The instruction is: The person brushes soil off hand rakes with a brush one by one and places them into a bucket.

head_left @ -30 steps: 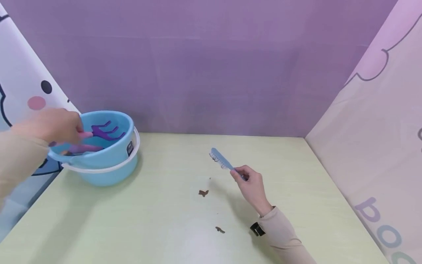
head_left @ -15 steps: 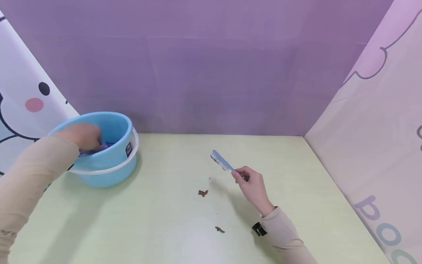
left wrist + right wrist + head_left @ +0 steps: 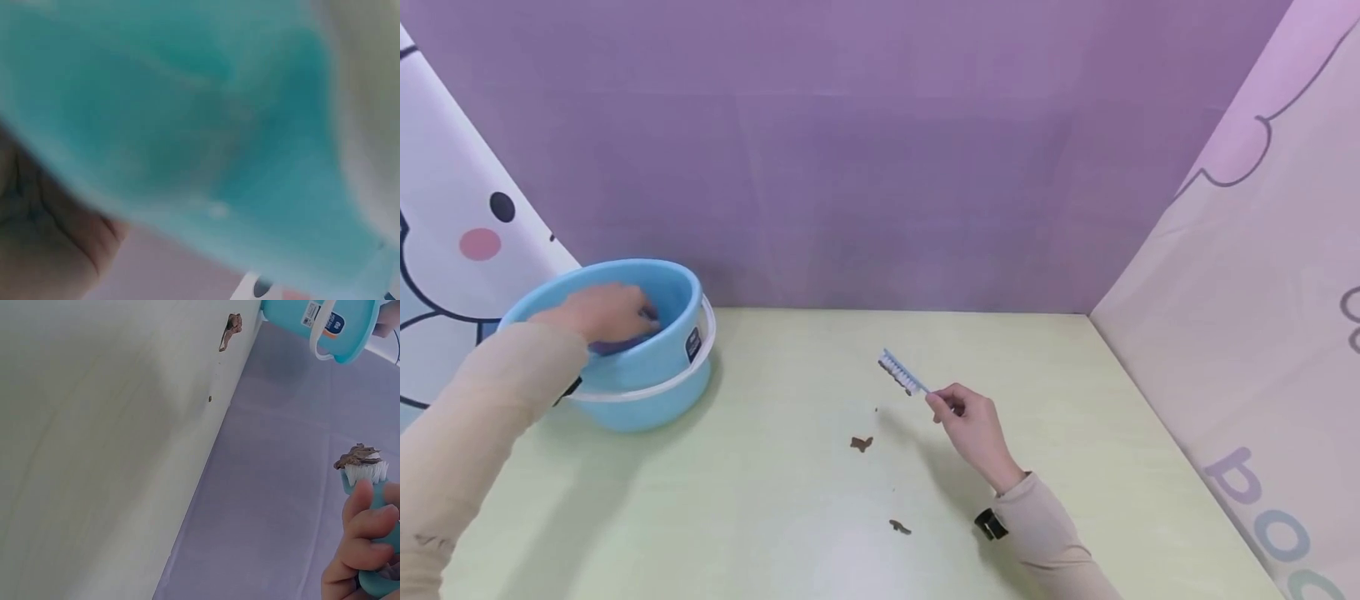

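In the head view my left hand [image 3: 602,312] reaches down into the light blue bucket [image 3: 643,367] at the left. Something purple shows under its palm; its fingertips are partly hidden, so whether it grips anything is unclear. The bucket's wall [image 3: 156,137] fills most of the left wrist view, blurred. My right hand [image 3: 976,433] pinches the handle of a blue scrub brush [image 3: 901,372] above the table, bristles facing down and left. Brown, clay-like matter [image 3: 358,456] clings to the white bristles in the right wrist view.
A brown scrap [image 3: 861,444] and a smaller brown strip [image 3: 899,527] lie on the pale green table [image 3: 760,500], with tiny specks nearby. The bucket's white handle [image 3: 647,392] hangs across its front. A purple backdrop [image 3: 887,183] and printed side panels surround the table.
My left hand has gone from above the bucket, holding a purple hand rake by its pink handle, down inside it. The brush has tilted and dipped slightly in my right hand.
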A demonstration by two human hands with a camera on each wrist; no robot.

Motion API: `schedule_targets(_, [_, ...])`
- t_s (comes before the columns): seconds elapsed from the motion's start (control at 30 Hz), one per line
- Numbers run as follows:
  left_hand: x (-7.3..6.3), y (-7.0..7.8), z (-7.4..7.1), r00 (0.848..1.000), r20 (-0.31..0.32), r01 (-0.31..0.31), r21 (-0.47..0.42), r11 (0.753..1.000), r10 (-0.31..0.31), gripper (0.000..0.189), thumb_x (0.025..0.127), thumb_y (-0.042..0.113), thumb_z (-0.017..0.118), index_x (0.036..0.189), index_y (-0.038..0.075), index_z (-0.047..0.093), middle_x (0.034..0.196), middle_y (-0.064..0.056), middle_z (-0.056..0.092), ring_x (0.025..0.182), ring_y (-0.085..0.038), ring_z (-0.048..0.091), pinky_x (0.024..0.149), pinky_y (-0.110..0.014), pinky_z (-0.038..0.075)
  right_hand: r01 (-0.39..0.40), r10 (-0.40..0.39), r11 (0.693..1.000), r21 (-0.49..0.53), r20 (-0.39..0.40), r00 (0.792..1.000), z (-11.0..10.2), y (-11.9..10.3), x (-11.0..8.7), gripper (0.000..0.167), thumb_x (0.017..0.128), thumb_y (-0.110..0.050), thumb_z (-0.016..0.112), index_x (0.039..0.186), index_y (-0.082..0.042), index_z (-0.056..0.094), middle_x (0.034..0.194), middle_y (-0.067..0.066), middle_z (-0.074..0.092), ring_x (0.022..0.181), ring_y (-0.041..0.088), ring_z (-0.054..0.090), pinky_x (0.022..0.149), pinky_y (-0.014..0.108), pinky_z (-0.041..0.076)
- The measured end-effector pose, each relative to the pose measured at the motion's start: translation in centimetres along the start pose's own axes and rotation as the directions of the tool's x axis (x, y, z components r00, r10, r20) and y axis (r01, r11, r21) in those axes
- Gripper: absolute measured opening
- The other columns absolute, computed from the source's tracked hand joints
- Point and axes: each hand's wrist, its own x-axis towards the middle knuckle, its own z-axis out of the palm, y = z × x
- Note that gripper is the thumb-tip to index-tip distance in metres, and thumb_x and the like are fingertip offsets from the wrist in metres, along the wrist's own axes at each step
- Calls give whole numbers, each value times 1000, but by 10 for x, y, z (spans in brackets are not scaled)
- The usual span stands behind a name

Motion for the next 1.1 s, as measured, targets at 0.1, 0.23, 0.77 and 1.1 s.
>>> schedule_targets(0.1, [-5,7,-4,998,-45,-35,25,999,36,23,89,28,53,91,9,67,67,1,57,63,-16,51,60,-34,43,-20,20,1000,-2,7,1000,-2,1,0,13,89,-18,59,87,-7,67,66,3,61,50,11,45,43,20,35])
schedule_targets(0.23, [-16,20,-7,985,-167,-28,76,997,40,19,88,26,56,80,11,63,61,1,51,59,-16,48,56,-31,39,-52,51,999,18,24,998,-4,0,2,15,90,-18,57,85,-6,66,66,5,62,46,11,46,41,21,37])
schedule_targets(0.77, [-69,85,55,630,-747,-215,94,972,211,20,74,15,68,92,6,70,75,-7,66,59,-23,60,38,-27,37,-188,187,982,-1,124,975,-5,11,10,21,92,-19,54,85,-2,64,64,3,64,46,27,53,38,20,32])
schedule_targets(1.1, [-63,95,91,617,-741,-301,90,949,266,14,71,11,68,84,5,71,71,-3,64,60,-17,59,51,-32,48,-282,292,957,-76,231,928,1,29,12,20,90,-13,52,93,4,63,72,13,61,43,11,46,43,22,37])
